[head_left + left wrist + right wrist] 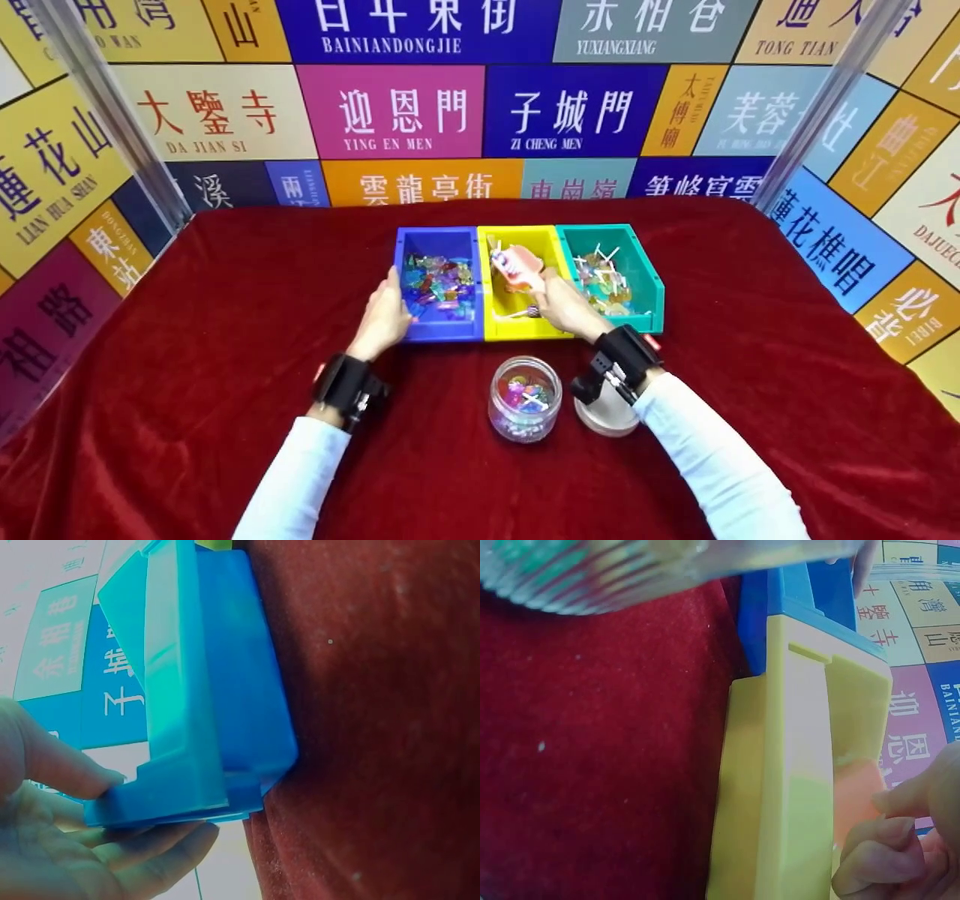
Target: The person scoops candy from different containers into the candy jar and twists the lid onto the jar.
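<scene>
My left hand [382, 319] grips the outer side of the blue bin [444, 331], which holds several colourful clear pieces. In the left wrist view, the thumb lies over the bin's rim [165, 791], the fingers along its outside. Between thumb and curled fingers, my right hand [566, 304] pinches a flat pinkish-orange piece [519, 264], scoop-like in shape, within the yellow bin [517, 330]. From the right wrist, the orange piece [855, 799] is partly hidden behind the yellow wall. A lollipop [531, 310] lies near the yellow bin's front.
Joined to the yellow bin's right is a green bin [651, 300] with several white-stick lollipops. An open clear jar [523, 433] of colourful pieces stands in front, its round lid [609, 425] lying beside it under the right wrist. Red cloth [420, 480] covers the table; a printed wall [405, 112] rises behind.
</scene>
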A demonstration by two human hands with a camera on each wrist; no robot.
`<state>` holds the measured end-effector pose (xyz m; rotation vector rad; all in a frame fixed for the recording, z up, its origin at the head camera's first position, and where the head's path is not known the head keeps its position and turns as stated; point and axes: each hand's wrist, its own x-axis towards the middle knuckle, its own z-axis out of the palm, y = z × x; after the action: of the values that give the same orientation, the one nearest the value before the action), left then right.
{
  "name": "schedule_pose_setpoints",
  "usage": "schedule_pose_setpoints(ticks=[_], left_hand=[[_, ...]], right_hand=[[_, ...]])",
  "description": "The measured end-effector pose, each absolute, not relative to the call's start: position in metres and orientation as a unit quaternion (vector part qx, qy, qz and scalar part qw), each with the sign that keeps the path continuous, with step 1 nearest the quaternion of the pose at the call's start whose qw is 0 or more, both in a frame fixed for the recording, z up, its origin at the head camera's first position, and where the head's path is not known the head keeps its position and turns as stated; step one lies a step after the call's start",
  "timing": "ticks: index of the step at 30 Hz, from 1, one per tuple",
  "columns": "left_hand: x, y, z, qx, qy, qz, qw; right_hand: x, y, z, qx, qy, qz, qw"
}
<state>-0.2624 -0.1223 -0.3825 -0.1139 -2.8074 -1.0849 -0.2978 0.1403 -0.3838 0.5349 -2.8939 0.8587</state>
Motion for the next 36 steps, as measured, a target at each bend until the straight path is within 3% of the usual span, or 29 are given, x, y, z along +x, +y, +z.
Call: schedule_pose_setpoints(ticks=[8, 16, 20, 28, 36], left_hand=[[-0.259, -0.118, -0.386, -0.052, -0.925, -0.364, 0.097], [-0.256, -0.105, -0.384, -0.109, -0.887, -0.376, 0.244], [-0.256, -0.101, -0.382, -0.139, -0.863, -0.395, 0.283], [-0.256, -0.095, -0.381, -0.179, -0.834, -0.442, 0.278], [-0.252, -0.086, -0.381, -0.210, -0.829, -0.471, 0.218]], right_hand=[[-0.286, 0.143, -0.376, 0.184, -0.934, 0.301, 0.057], [-0.279, 0.152, -0.366, 0.168, -0.924, 0.340, 0.049], [-0.276, 0.161, -0.361, 0.172, -0.917, 0.354, 0.061], [-0.269, 0.184, -0.353, 0.164, -0.897, 0.408, 0.049], [-0.260, 0.201, -0.352, 0.180, -0.852, 0.492, 0.004]])
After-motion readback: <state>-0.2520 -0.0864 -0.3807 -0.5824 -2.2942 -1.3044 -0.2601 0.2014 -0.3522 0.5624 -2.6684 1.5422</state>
